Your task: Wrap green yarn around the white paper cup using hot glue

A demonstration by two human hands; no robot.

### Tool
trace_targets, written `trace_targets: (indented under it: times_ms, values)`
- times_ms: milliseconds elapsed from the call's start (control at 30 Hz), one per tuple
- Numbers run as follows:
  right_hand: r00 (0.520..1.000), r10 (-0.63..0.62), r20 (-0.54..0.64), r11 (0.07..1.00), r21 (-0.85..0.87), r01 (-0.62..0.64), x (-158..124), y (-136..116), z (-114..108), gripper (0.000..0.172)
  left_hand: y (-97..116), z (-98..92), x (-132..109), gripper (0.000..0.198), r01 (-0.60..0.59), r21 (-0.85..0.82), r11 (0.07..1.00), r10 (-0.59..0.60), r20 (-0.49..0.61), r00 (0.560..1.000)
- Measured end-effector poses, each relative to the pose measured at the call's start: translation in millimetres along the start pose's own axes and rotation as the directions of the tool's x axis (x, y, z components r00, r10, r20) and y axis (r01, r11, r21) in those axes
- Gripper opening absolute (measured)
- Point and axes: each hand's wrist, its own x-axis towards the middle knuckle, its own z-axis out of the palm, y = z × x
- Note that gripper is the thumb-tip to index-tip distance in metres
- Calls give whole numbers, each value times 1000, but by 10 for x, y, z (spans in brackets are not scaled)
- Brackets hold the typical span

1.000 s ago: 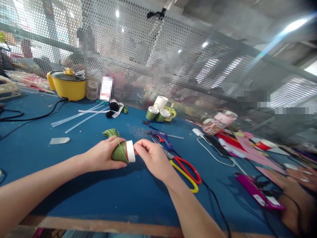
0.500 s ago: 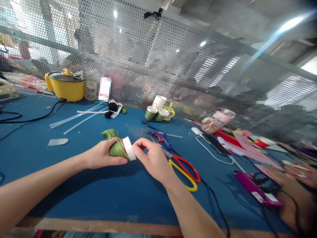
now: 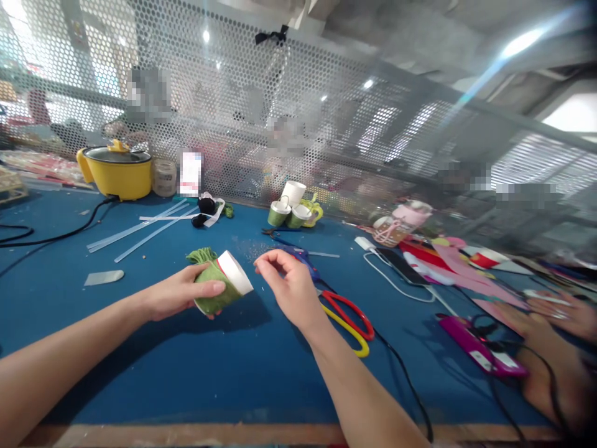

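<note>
My left hand (image 3: 180, 291) is wrapped round a white paper cup (image 3: 236, 274) covered in green yarn up to a bare white rim. The cup lies tilted above the table, its rim facing up and right. A bundle of loose green yarn (image 3: 201, 256) sticks out behind my fingers. My right hand (image 3: 290, 287) is held just right of the rim, apart from it, with thumb and fingertips pinched together; anything between them is too small to make out. Beyond and under it are a blue glue gun (image 3: 305, 261) and scissors (image 3: 347, 320) with red and yellow handles, both partly hidden.
At the back stand several small cups (image 3: 278, 214), pliers (image 3: 273, 233) and a yellow electric pot (image 3: 121, 174). Clear glue sticks (image 3: 135, 230) lie left. A phone (image 3: 403, 266), a magenta power strip (image 3: 482, 348) and another person's hands (image 3: 555, 311) are on the right. Black cords cross the table.
The cup has turned so its rim tilts more upward. My right hand has come away from the rim, its fingertips still pinched. The whole view has shifted slightly.
</note>
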Motion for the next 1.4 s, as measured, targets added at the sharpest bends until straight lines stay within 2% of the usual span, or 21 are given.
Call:
trace_targets:
  times_ms: [100,200,300,400,600,733,867,933,1033,1100,1167,1233,1333,1400]
  values:
    - [998,-45,-35,997,64,47,15,37,5,18,-49,-55,14,51,-3,-186,983,21,95,995]
    - [981,-189,-44,978,82,192,1,28,30,18,-102,-106,37,50,-13,-318,948,70,171,983]
    - [951,-307,-39,947,88,309,-22,14,60,11,-129,-138,54,49,22,-413,910,85,238,968]
    - [948,-318,-6,945,82,318,-24,36,81,8,-125,-155,60,50,64,-460,886,67,262,963]
    - [948,-311,-66,946,70,316,12,81,83,12,-96,-153,61,57,115,-523,845,64,312,948]
    - [949,-317,5,946,80,315,-7,43,96,8,-90,-127,64,60,143,-496,856,22,313,950]
    - [962,-274,19,960,70,272,-19,34,108,16,-76,-95,51,67,198,-397,896,-84,286,955]
    - [962,-274,17,960,66,272,-13,45,104,16,-65,-85,38,70,189,-347,919,-103,251,963]
    - [964,-265,14,963,55,263,6,65,87,17,-44,-74,22,68,61,-194,979,-40,113,993]
    - [972,-234,-14,971,43,235,17,74,74,19,-31,-65,20,64,-70,50,996,72,-31,997]
    - [977,-210,-28,977,38,211,20,74,65,21,-26,-51,25,63,-154,372,916,218,-139,966]
    - [979,-204,1,978,36,204,11,60,64,20,-33,-36,35,62,-168,602,781,322,-157,934]
    - [979,-185,88,983,10,185,-21,16,78,18,-66,-25,54,61,-188,773,606,422,-112,900]
    - [977,-147,154,988,-25,153,-42,-14,94,16,-96,-29,65,66,-213,813,541,458,-72,886]
